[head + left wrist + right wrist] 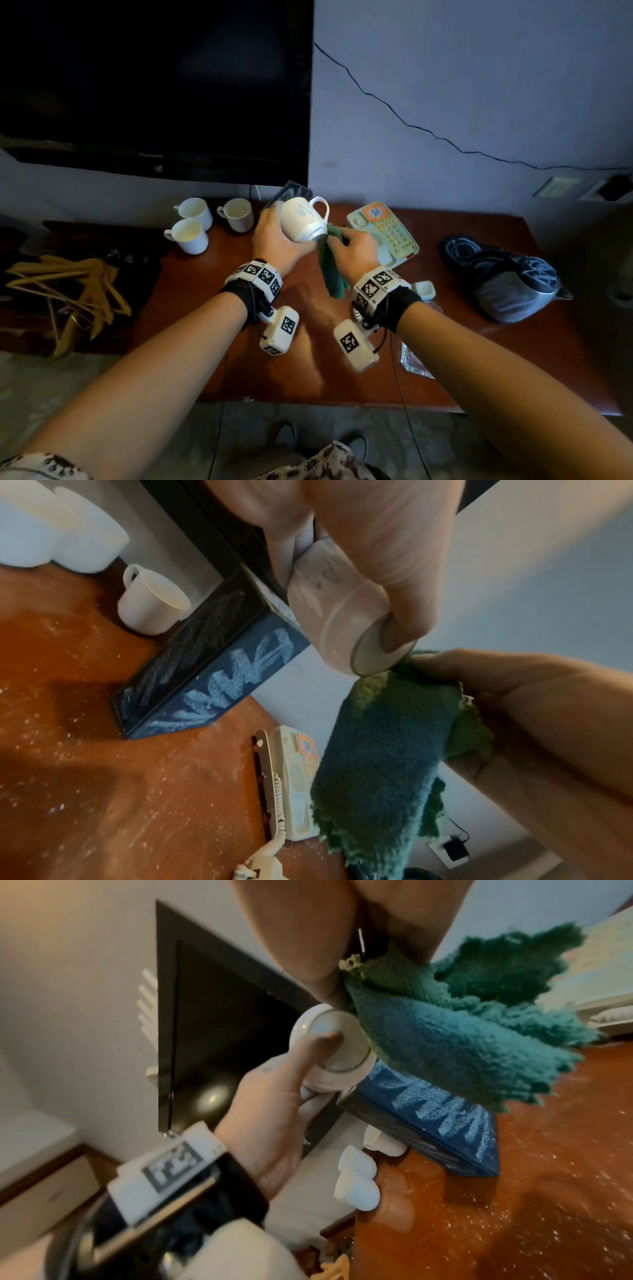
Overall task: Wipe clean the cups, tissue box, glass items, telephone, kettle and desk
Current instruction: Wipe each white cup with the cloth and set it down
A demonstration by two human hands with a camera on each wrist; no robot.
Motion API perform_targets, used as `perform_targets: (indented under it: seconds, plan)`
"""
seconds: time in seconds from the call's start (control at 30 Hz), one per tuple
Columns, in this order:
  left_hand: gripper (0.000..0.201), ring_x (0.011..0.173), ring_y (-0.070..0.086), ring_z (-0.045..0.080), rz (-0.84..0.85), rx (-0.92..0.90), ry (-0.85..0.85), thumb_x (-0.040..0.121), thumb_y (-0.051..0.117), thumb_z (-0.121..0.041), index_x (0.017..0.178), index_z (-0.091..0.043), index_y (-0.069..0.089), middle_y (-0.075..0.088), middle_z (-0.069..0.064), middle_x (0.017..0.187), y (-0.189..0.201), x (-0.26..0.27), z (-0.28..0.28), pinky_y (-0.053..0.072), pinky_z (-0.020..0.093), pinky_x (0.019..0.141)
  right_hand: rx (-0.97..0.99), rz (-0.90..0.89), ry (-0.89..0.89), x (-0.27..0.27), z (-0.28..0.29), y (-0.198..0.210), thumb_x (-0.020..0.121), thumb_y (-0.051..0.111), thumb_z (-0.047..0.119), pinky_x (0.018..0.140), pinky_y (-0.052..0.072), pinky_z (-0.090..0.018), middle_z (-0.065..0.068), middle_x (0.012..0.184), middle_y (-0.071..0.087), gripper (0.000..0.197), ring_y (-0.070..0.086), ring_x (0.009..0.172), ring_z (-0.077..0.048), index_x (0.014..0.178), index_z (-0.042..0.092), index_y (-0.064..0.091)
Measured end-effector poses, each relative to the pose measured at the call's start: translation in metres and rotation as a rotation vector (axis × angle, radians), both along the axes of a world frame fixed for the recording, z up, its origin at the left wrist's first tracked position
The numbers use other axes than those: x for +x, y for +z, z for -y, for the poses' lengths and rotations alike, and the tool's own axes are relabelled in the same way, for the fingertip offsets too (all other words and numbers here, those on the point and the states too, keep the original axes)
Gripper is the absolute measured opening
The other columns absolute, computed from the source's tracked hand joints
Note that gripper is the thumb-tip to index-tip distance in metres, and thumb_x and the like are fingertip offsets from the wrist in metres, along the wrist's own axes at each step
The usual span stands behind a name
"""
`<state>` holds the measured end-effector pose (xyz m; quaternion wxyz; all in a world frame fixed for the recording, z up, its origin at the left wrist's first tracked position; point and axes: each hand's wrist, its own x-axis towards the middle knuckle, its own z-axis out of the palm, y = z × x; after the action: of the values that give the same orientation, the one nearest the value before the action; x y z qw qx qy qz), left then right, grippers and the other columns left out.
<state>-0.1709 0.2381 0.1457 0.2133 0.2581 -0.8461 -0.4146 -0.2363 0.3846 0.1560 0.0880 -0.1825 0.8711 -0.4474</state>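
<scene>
My left hand (277, 236) grips a white cup (303, 219) with a blue pattern, held tilted above the reddish desk (212, 342), thumb on its base (383, 653). My right hand (352, 248) holds a green cloth (330, 267) bunched against the cup's base; the cloth (383, 756) hangs down below the hand. Three white cups (212, 221) stand at the desk's back left. A dark blue tissue box (205, 669) stands behind the held cup. The pale telephone (385, 231) lies to the right. Dust specks cover the desk (514, 1204).
A black TV (154, 85) hangs on the wall above the desk's left. A dark patterned bag (503, 277) lies at the right. A glass item (416, 363) and a small white object (424, 289) sit near my right wrist. Wooden hangers (75, 291) lie left of the desk.
</scene>
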Motion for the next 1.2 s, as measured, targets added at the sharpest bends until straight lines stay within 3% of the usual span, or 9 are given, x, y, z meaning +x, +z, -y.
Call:
perform_targets:
  seconds: [0.07, 0.2, 0.3, 0.43, 0.63, 0.83, 0.97, 1.07, 1.2]
  plan:
    - [0.098, 0.108, 0.054, 0.023, 0.030, -0.053, 0.007, 0.047, 0.082, -0.061, 0.129, -0.017, 0.051, 0.056, 0.004, 0.119, 0.004, 0.003, 0.009, 0.047, 0.033, 0.085, 0.001, -0.127, 0.032, 0.010, 0.010, 0.003, 0.090, 0.058, 0.016, 0.068, 0.040, -0.027, -0.010, 0.089, 0.072, 0.021, 0.061, 0.079, -0.022, 0.100, 0.011, 0.075]
    - [0.094, 0.113, 0.052, 0.034, 0.109, -0.163, 0.019, 0.058, 0.090, -0.042, 0.134, -0.010, 0.047, 0.053, 0.012, 0.124, 0.014, 0.007, 0.024, 0.046, 0.041, 0.089, 0.010, -0.297, 0.121, 0.023, 0.028, 0.005, 0.087, 0.059, 0.014, 0.079, 0.037, -0.019, -0.009, 0.110, 0.068, 0.034, 0.061, 0.097, -0.022, 0.120, 0.011, 0.070]
    - [0.093, 0.118, 0.050, 0.036, 0.143, -0.177, 0.010, 0.065, 0.087, -0.038, 0.140, -0.006, 0.043, 0.051, 0.016, 0.129, 0.016, 0.011, 0.034, 0.043, 0.042, 0.094, 0.033, -0.397, 0.213, 0.032, 0.039, 0.008, 0.089, 0.062, 0.012, 0.083, 0.044, -0.025, -0.007, 0.115, 0.064, 0.035, 0.060, 0.098, -0.023, 0.123, 0.009, 0.067]
    - [0.099, 0.124, 0.046, 0.034, 0.155, -0.208, -0.042, 0.063, 0.089, -0.036, 0.144, -0.006, 0.040, 0.048, 0.015, 0.135, 0.015, 0.017, 0.043, 0.039, 0.039, 0.099, 0.022, -0.402, 0.176, 0.033, 0.046, 0.006, 0.087, 0.061, 0.011, 0.085, 0.050, -0.036, -0.008, 0.112, 0.065, 0.033, 0.061, 0.098, -0.025, 0.119, 0.008, 0.070]
    - [0.105, 0.135, 0.040, 0.035, 0.202, -0.248, -0.118, 0.068, 0.086, -0.034, 0.152, -0.008, 0.030, 0.044, 0.015, 0.146, 0.021, 0.024, 0.061, 0.037, 0.043, 0.108, 0.106, -0.710, 0.385, 0.044, 0.054, 0.002, 0.086, 0.066, 0.011, 0.070, 0.052, -0.035, -0.009, 0.109, 0.063, 0.029, 0.061, 0.088, -0.032, 0.114, 0.011, 0.071]
    - [0.109, 0.128, 0.045, 0.032, 0.249, -0.288, -0.086, 0.061, 0.087, -0.043, 0.149, -0.010, 0.032, 0.049, 0.012, 0.140, 0.029, 0.027, 0.067, 0.042, 0.041, 0.101, 0.072, -0.565, 0.168, 0.035, 0.062, 0.003, 0.084, 0.061, 0.008, 0.076, 0.056, -0.041, -0.009, 0.110, 0.067, 0.036, 0.065, 0.092, -0.029, 0.118, 0.008, 0.070]
    - [0.109, 0.131, 0.043, 0.034, 0.277, -0.309, -0.087, 0.067, 0.086, -0.044, 0.152, -0.008, 0.028, 0.046, 0.013, 0.142, 0.033, 0.027, 0.069, 0.041, 0.042, 0.103, 0.097, -0.707, 0.301, 0.041, 0.067, 0.002, 0.086, 0.063, 0.009, 0.068, 0.056, -0.040, -0.007, 0.109, 0.065, 0.031, 0.063, 0.088, -0.030, 0.116, 0.008, 0.070]
    - [0.104, 0.131, 0.044, 0.034, 0.282, -0.308, -0.086, 0.068, 0.086, -0.038, 0.151, -0.008, 0.031, 0.045, 0.014, 0.141, 0.035, 0.028, 0.071, 0.042, 0.043, 0.102, 0.130, -0.824, 0.400, 0.040, 0.068, 0.002, 0.088, 0.055, 0.016, 0.063, 0.055, -0.038, -0.007, 0.110, 0.065, 0.030, 0.061, 0.087, -0.032, 0.113, 0.010, 0.070]
    - [0.105, 0.126, 0.046, 0.033, 0.247, -0.273, -0.069, 0.063, 0.089, -0.040, 0.148, -0.010, 0.034, 0.047, 0.013, 0.137, 0.036, 0.028, 0.070, 0.041, 0.039, 0.098, 0.028, -0.622, 0.242, 0.036, 0.067, 0.003, 0.088, 0.058, 0.013, 0.081, 0.054, -0.035, -0.004, 0.115, 0.065, 0.033, 0.062, 0.097, -0.024, 0.119, 0.012, 0.070]
